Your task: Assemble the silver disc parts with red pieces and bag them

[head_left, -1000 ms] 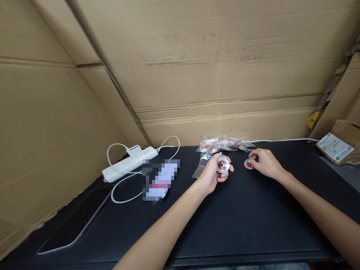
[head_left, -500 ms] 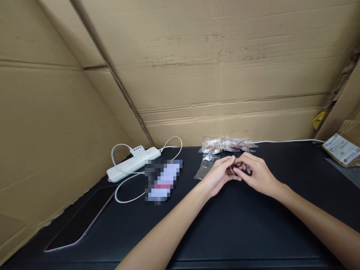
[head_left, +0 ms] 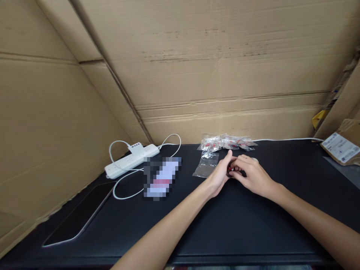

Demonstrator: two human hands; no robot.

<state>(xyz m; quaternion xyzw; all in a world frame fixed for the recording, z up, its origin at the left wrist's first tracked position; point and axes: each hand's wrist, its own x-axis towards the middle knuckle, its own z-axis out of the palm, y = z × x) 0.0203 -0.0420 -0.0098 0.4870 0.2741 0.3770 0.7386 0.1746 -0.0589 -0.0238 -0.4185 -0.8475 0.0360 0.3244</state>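
Observation:
Over the black tabletop [head_left: 247,228], both hands meet close together. My left hand [head_left: 218,178] is cupped with its thumb up, its fingers curled round behind a small dark red item [head_left: 230,170]. My right hand [head_left: 251,174] pinches at that same item, its thumb and fingers bent inward. Most of the item is hidden by the fingers, so its kind cannot be made out. A small pale rounded edge [head_left: 255,160] shows just behind the right hand's knuckles. Left of my left hand lies a flat, clear plastic bag [head_left: 206,165].
Several clear packets [head_left: 225,142] with red and silvery contents lie along the cardboard wall [head_left: 225,86]. At left are a white power strip [head_left: 132,161], white cables, a pixelated patch [head_left: 163,178] and a dark tablet-like slab [head_left: 81,215]. A labelled brown parcel [head_left: 341,148] sits at right.
My left thumb has lifted upright and the left fingers have drawn behind the item. My right hand has moved slightly left, closer to the left palm. A pale edge now shows behind it.

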